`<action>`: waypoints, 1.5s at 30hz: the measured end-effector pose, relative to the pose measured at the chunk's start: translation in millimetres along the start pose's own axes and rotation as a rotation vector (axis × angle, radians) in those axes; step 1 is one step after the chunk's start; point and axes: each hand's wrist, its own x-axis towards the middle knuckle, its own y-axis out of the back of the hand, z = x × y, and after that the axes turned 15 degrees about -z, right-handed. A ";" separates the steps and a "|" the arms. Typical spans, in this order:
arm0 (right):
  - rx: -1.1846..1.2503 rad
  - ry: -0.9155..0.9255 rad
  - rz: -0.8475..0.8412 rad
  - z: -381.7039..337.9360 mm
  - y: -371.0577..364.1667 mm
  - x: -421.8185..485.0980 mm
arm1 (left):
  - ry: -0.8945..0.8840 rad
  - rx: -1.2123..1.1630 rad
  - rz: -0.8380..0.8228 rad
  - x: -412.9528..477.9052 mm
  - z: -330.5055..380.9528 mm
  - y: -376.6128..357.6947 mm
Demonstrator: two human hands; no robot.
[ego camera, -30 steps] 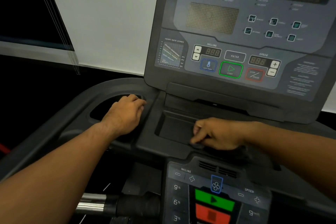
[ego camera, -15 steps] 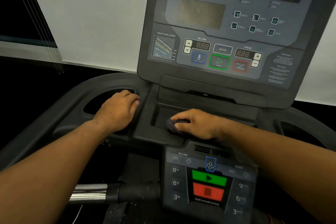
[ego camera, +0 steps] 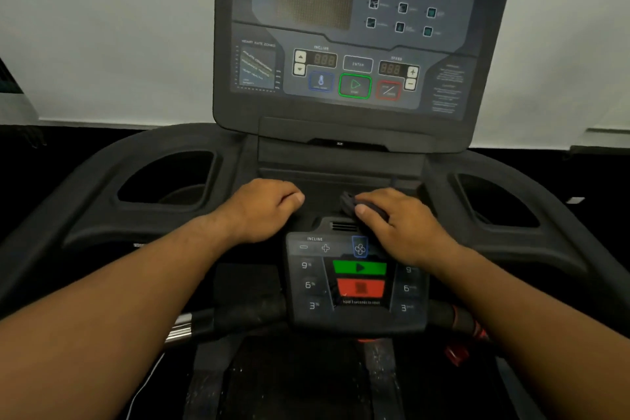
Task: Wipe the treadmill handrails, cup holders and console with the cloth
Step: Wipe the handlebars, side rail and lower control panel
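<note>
- Two hands rest on the treadmill's dark deck: the left hand (ego camera: pixel 264 210) at the left end of the centre tray (ego camera: pixel 341 181), the right hand (ego camera: pixel 399 228) at its front right, with a short stretch of bare tray rim between them.
- Directly behind the tray the upright console (ego camera: pixel 358 44) rises steeply, and its lower lip overhangs the tray's back edge.
- Just in front of the hands sits the lower control panel (ego camera: pixel 358 314); the right hand's heel covers its upper right corner, beside the fan button (ego camera: pixel 360 248).
- Either side, the deck sweeps outward in curved wings, well clear of both hands.
- Below the panel a handrail (ego camera: pixel 191 326) crosses, chrome at its left end and black toward the middle, above the belt (ego camera: pixel 293 382).
- Set into the left wing, the left cup holder (ego camera: pixel 167 181) is a deep dark recess with a paler curved floor; anything inside is too dark to make out.
- On the other wing the right cup holder (ego camera: pixel 494 201) is equally dark, and I cannot tell its contents.
- Inside the shallow tray only shadowed surface shows.
- Bunched and dark, near black, the cloth (ego camera: pixel 356 204) pokes out past the right thumb, on the tray's front rim just above the panel's vent (ego camera: pixel 342 225).
- Thumb and curled fingers of the right hand clamp the cloth.
- Fingers of the left hand curl downward onto the deck; whether they grasp the rim cannot be told.
</note>
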 end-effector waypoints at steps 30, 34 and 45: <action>-0.407 0.067 -0.039 -2.9 -43.7 -48.5 | 0.341 -0.189 0.188 -42.3 85.9 -46.5; -0.405 0.172 -0.031 1.7 -68.8 -93.1 | 0.369 -0.226 0.209 -40.8 89.4 -44.0; -0.432 0.147 -0.092 30.3 -19.8 -34.9 | 0.422 -0.263 0.209 -35.8 84.6 -44.8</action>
